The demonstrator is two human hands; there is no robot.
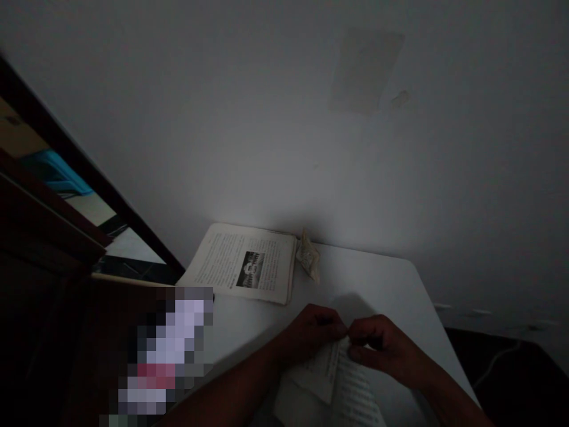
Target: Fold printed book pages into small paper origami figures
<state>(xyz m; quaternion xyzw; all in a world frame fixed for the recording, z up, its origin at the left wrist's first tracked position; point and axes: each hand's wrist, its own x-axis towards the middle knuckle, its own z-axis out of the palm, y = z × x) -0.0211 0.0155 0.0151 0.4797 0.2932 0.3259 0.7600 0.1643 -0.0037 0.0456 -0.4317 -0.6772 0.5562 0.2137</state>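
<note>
Both hands meet over the near part of a white table, at the top edge of a printed sheet of paper (355,385) that looks folded. My left hand (313,332) is closed, pinching the paper near its upper tip. Close beside it, my right hand (382,347) pinches the same tip between thumb and fingers. The sheet hangs down toward me, its lower part cut off by the frame. Beyond my hands, a small folded piece of printed paper (308,258) stands next to a stack of printed pages (226,261) with a dark picture on top.
The white table (391,279) stands against a pale wall (249,118) with a patch of old paper (367,71). On the left are a dark door frame (89,160) and a blue plastic object (60,169) beyond it. A blurred-out patch covers the lower left. A pale cable (495,359) lies at right.
</note>
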